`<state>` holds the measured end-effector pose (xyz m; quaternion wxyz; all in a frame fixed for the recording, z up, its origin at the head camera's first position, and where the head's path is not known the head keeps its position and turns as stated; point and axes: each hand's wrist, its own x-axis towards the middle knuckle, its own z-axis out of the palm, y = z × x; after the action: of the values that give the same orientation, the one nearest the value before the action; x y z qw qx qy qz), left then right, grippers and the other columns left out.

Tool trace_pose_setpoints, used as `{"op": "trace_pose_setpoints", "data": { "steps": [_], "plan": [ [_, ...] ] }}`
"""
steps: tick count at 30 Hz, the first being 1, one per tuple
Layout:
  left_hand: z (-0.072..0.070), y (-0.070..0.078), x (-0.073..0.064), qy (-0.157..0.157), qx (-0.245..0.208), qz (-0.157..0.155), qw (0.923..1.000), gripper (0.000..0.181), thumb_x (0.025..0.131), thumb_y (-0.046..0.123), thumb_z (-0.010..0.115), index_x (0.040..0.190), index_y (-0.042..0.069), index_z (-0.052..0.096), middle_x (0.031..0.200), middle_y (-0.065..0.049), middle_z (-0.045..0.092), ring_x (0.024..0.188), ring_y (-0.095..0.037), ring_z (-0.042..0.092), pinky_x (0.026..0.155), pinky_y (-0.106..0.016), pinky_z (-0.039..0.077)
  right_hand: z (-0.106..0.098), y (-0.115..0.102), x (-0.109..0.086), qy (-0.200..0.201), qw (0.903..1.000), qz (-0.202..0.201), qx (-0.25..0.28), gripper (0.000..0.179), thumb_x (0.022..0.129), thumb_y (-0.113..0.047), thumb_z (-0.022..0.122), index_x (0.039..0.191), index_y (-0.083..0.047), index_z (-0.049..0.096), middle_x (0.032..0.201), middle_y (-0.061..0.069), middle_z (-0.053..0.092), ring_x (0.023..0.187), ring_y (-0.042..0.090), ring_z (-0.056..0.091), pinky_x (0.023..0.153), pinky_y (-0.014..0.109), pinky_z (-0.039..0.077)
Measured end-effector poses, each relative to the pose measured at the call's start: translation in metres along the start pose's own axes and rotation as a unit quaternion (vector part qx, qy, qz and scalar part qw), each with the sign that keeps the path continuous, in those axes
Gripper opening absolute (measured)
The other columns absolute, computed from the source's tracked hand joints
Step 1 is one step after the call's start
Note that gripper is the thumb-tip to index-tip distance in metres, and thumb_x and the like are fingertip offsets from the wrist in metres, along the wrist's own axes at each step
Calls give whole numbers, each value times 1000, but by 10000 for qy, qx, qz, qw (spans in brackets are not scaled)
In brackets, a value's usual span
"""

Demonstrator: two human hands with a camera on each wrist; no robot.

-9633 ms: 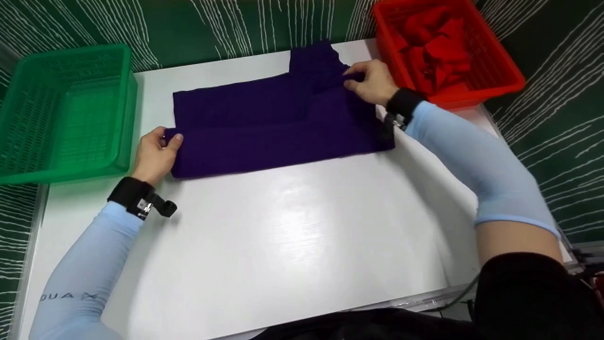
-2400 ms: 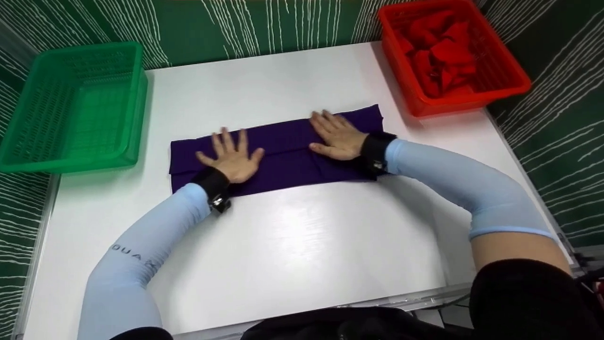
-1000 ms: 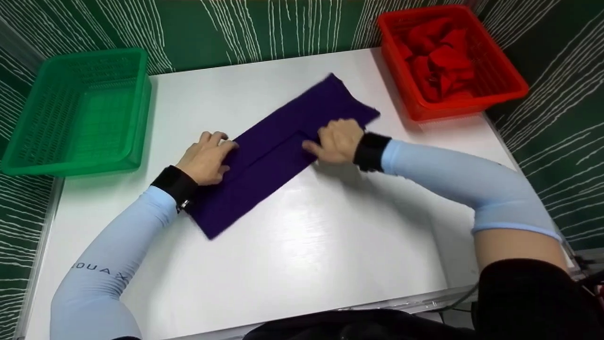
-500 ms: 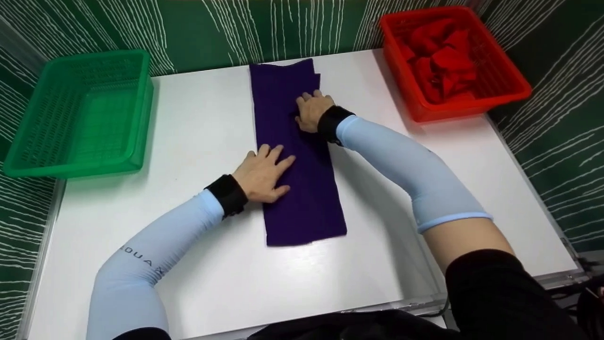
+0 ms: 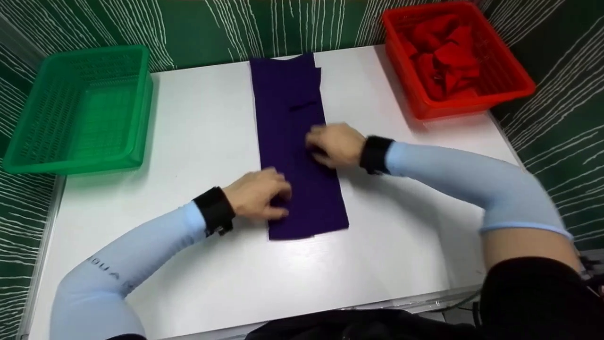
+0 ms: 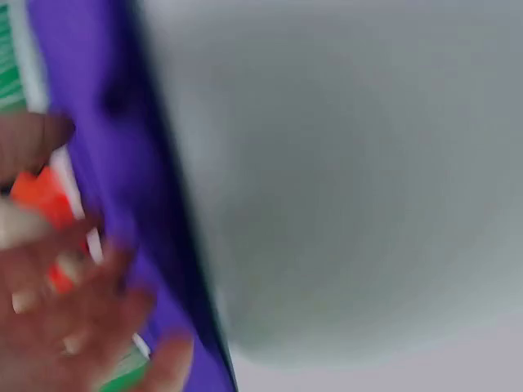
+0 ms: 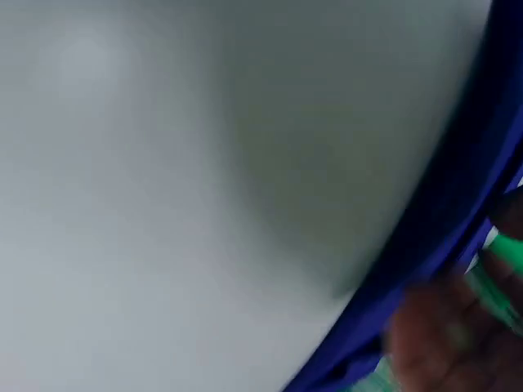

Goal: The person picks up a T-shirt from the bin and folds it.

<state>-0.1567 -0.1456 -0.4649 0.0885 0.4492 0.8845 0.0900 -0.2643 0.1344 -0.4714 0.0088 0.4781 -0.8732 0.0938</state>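
Note:
A dark purple shirt point(image 5: 299, 141), folded into a long strip, lies on the white table with one end toward the back wall. At its left edge, lower down, is my left hand point(image 5: 257, 193), its fingers loosely bent over the cloth. My right hand point(image 5: 337, 144) is over the right edge about halfway along, also with relaxed fingers and blurred by motion. Neither hand visibly pinches the cloth. In the left wrist view, spread fingers point(image 6: 98, 318) show beside the purple fabric point(image 6: 122, 163). The right wrist view has blurred fingers point(image 7: 458, 335) near the fabric's edge point(image 7: 425, 220).
A green basket point(image 5: 137, 108) with nothing visible inside stands at the left back of the white table point(image 5: 377, 255). At the right back, a red basket point(image 5: 509, 61) contains crumpled red cloth point(image 5: 448, 52). A green wall with white streaks borders the table behind.
Over the earlier frames the shirt became a narrow strip and turned from crosswise to lengthwise. In the last half second my right hand came nearer along it, and my left fingers bent more.

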Motion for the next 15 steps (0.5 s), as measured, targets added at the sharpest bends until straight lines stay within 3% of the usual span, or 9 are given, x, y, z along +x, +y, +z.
{"op": "trace_pose_setpoints", "data": {
  "steps": [2,4,6,8,12,15],
  "plan": [
    [1,9,-8,-215,-347,358,9985,40,83,50,90,101,16,76,101,-2,71,95,-23,62,79,-42,56,3,-13,-29,36,9965,-705,439,13,95,-15,76,104,-10,69,96,7,70,82,24,70,71,45,61],
    [3,16,-14,-468,-394,525,9967,41,76,51,93,95,18,75,96,1,69,90,-20,60,75,-39,54,7,-23,-52,-19,9881,-1271,861,10,91,-10,75,99,-12,69,91,2,68,75,17,68,65,40,59],
    [6,22,-17,-645,-271,583,9958,42,74,51,93,95,19,75,95,2,68,90,-19,59,74,-37,53,13,-31,-70,-84,9802,-1622,1132,9,90,-10,75,96,-13,70,88,0,66,70,11,64,62,35,58],
    [9,25,-17,-716,-133,572,9957,40,74,47,93,96,19,75,95,2,68,90,-19,59,74,-36,53,17,-38,-81,-87,9767,-1808,1150,13,92,-21,80,95,-14,70,87,-2,63,69,8,60,60,31,56],
    [12,28,-15,-750,25,517,9958,35,73,38,91,97,19,73,94,2,67,90,-20,59,72,-36,53,20,-49,-94,58,9771,-2091,377,56,83,-69,84,93,-17,67,86,-4,57,68,10,56,51,32,50],
    [15,31,-14,-721,236,554,9956,35,74,31,88,102,18,71,95,1,67,88,-21,59,70,-38,54,21,-57,-99,347,9682,-2454,-344,60,78,-72,84,89,-17,62,82,-4,56,64,12,57,45,32,47]
  ]
}}
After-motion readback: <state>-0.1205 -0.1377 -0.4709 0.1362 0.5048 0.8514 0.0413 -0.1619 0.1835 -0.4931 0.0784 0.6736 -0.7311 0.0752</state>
